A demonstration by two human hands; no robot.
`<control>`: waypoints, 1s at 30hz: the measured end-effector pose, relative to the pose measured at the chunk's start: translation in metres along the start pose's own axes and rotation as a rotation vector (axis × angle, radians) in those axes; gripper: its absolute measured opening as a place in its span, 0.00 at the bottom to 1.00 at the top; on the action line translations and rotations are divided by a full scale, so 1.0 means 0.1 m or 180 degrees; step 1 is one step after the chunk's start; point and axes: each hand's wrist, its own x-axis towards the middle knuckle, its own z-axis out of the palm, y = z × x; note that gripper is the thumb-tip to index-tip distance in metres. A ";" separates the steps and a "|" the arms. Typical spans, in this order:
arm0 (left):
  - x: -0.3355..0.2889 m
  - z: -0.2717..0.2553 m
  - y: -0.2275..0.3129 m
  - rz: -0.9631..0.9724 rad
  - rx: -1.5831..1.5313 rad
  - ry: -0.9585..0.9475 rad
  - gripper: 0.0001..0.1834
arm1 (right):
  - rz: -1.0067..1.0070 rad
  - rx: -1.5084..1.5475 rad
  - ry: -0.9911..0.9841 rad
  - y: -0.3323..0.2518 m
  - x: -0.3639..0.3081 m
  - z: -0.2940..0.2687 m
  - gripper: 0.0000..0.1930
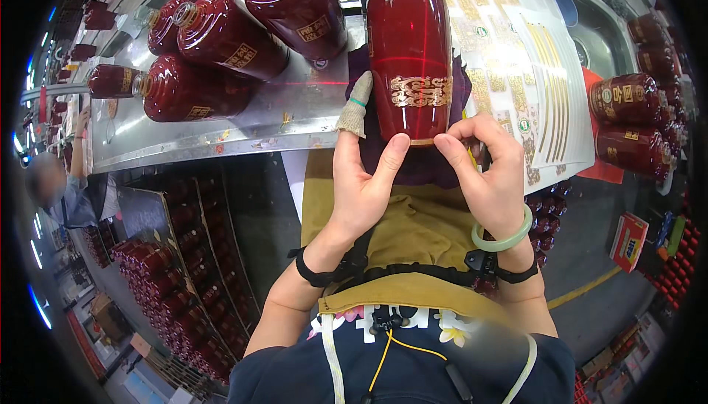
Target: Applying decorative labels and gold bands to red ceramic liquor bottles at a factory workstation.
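A glossy dark red bottle (410, 42) with a gold ornamental emblem lies before me, its neck away from me and its base toward me, on a dark purple cloth (462, 87). My left hand (361, 175) holds its lower left side; a knitted finger cover (355, 109) with a green band sits on the index finger, and the thumb presses the base edge. A thin gold strip (422, 142) runs along that edge. At its right end my right hand (493, 171) pinches with thumb and index finger; the other fingertips are partly hidden.
Several red bottles (228, 35) stand on the metal table (295, 109) at left. To the right lie sheets of gold emblem stickers (479, 50) and a white sheet with long gold strips (553, 94). More bottles (627, 98) stand far right. At far left is another person (70, 190).
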 end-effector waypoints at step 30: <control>0.03 -0.05 -0.08 0.2493 0.2257 0.0234 0.11 | 0.0011 -0.0070 -0.0111 0.00 0.02 -0.09 0.09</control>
